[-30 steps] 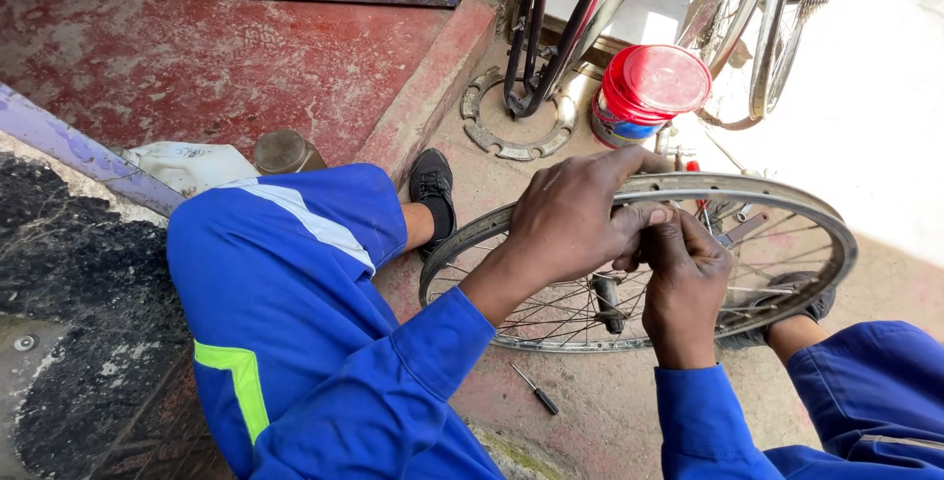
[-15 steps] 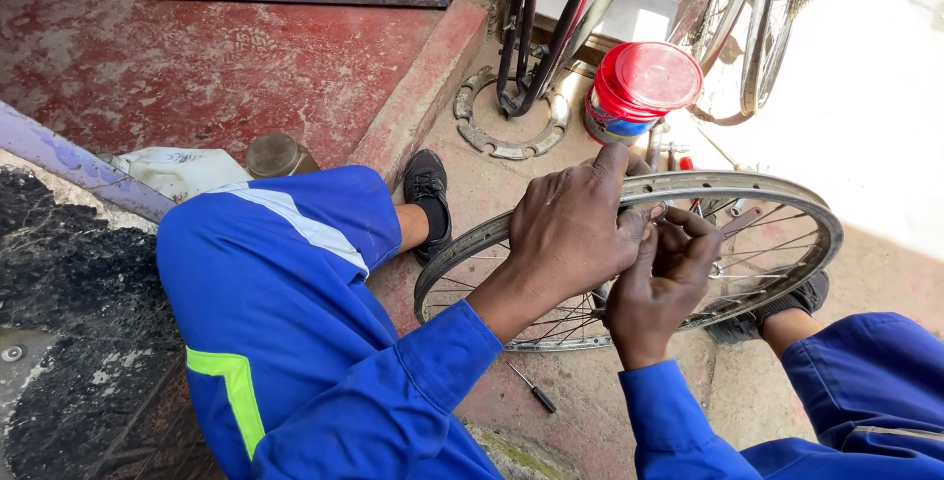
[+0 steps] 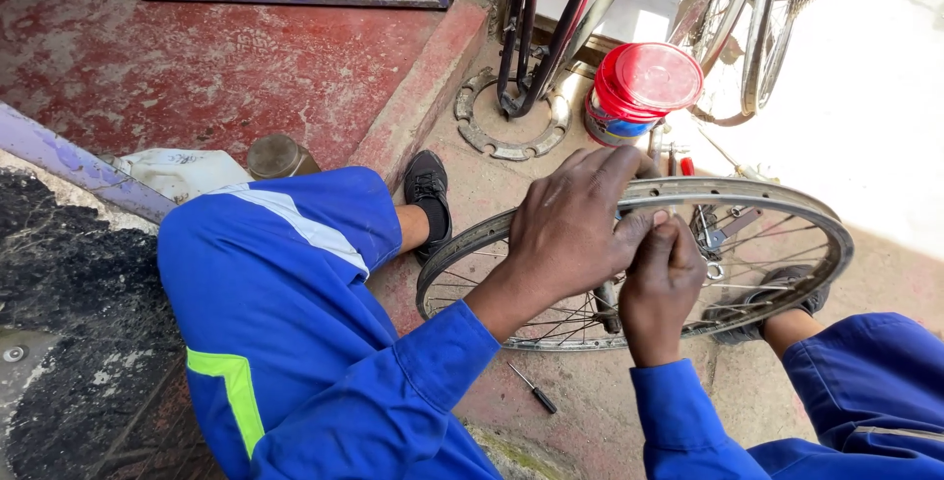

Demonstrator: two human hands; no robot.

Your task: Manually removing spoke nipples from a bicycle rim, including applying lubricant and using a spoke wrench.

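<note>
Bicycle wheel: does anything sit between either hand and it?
Nothing visible does. The left hand lies on the bicycle wheel over its spokes, and the right hand is pressed in beside it near the hub.

I've got both hands bunched at the middle of the wheel rim (image 3: 787,207), left hand (image 3: 575,224) over right hand (image 3: 661,278), spokes (image 3: 757,254) boxing them in below. Beyond the rim the red-lidded tub (image 3: 639,87) and the parked bicycle wheels (image 3: 757,28) block the far side. My knees fence both flanks. Open floor (image 3: 580,421) lies near me, only a small screwdriver (image 3: 533,391) on it.
</note>
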